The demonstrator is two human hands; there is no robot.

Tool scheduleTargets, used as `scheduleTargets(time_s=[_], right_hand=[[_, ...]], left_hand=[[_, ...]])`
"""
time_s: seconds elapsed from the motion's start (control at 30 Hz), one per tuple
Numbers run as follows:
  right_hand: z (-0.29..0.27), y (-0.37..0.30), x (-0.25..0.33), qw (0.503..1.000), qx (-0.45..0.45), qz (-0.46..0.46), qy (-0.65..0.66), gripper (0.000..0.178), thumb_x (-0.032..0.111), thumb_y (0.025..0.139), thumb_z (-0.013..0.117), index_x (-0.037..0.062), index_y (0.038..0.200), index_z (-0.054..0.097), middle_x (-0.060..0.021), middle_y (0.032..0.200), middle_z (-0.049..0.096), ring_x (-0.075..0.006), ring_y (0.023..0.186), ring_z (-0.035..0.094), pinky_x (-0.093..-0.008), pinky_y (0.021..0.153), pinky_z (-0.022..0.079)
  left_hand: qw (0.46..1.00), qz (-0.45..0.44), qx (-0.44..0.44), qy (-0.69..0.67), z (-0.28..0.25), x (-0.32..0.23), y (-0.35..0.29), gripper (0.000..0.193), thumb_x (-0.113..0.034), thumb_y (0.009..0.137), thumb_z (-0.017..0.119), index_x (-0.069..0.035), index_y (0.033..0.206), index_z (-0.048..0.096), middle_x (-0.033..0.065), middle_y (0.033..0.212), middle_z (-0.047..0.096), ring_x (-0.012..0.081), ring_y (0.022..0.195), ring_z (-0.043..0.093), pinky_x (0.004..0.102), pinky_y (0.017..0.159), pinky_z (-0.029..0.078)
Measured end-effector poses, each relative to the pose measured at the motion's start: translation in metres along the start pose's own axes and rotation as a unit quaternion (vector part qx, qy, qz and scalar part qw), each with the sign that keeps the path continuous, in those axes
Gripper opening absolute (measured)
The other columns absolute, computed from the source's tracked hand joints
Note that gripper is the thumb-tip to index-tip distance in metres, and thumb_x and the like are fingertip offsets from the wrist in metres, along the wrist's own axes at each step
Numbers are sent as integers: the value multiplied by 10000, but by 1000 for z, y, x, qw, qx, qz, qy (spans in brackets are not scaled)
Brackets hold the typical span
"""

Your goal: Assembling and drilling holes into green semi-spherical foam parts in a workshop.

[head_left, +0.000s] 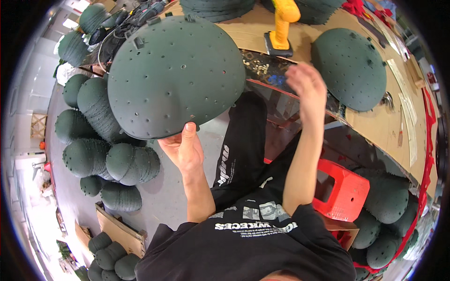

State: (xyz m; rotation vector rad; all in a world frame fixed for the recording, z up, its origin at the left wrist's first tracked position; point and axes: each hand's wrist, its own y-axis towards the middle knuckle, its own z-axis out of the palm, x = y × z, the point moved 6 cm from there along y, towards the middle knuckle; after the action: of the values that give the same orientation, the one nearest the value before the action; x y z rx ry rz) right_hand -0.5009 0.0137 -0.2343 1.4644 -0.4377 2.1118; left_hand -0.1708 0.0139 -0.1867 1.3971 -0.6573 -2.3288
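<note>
My left hand (186, 149) grips the lower rim of a large dark green plastic dome (176, 79), thumb on the outer face. The dome is tilted up with its rounded, hole-dotted side in view; small clips stand on its upper edge. My right hand (308, 84) is raised over the table's front edge, apart from the dome. Its fingers are blurred, so I cannot tell whether they hold anything. Near it, a dark tray (262, 68) carries small loose metal and blue parts. A second green dome (349, 68) rests on the table to its right.
A yellow cordless drill (282, 25) stands on the cardboard-covered table (323, 28) ahead. Stacked green domes (126, 161) lie on the floor at left, with more (386, 196) at lower right. A red plastic stool (344, 189) is beside me. A screwdriver (401, 131) lies at right.
</note>
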Motion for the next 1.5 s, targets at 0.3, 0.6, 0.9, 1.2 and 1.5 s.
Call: scheduleTargets(time_s=[0.3,0.6,0.9,1.2,1.5], right_hand=[[27,-105,-13,941,142,165,261,519,390,1041,428,-60,1279,528,-249,1202,638,-347,1075,654,-454,959,509],[-68,-158,52,953,97,87,274,500,439,1033,427,-4,1245,526,-209,1120,668,-307,931,680,-444,862,538],[-204,-296,82,861,-125,-57,489,255,306,953,636,57,999,670,-73,1041,711,-189,883,676,-361,788,556],[-268,-419,28,800,-451,-87,386,288,265,986,592,12,1078,697,-86,957,743,-200,798,724,-346,765,604],[-266,-443,29,798,-422,-209,376,401,338,1011,495,17,1165,679,-104,1106,721,-260,1031,675,-422,974,496]], left_hand=[[988,-67,8,-138,9,-17,-22,557,12,856,713,-7,1365,488,107,1238,642,214,1122,621,415,1028,464],[922,-187,104,-323,1,-42,-79,517,4,904,580,-19,1406,458,169,1379,548,333,1219,585,472,1071,460],[737,-487,257,-392,87,-11,-155,472,-78,898,689,42,1305,481,166,1168,661,288,1067,662,429,924,552],[483,-627,428,-436,169,98,-226,411,-59,958,615,42,1335,485,144,1306,617,252,1217,604,410,1073,471],[349,-643,508,-454,251,147,-287,367,-68,979,590,7,1328,503,121,1312,612,247,1212,601,412,1044,502]])
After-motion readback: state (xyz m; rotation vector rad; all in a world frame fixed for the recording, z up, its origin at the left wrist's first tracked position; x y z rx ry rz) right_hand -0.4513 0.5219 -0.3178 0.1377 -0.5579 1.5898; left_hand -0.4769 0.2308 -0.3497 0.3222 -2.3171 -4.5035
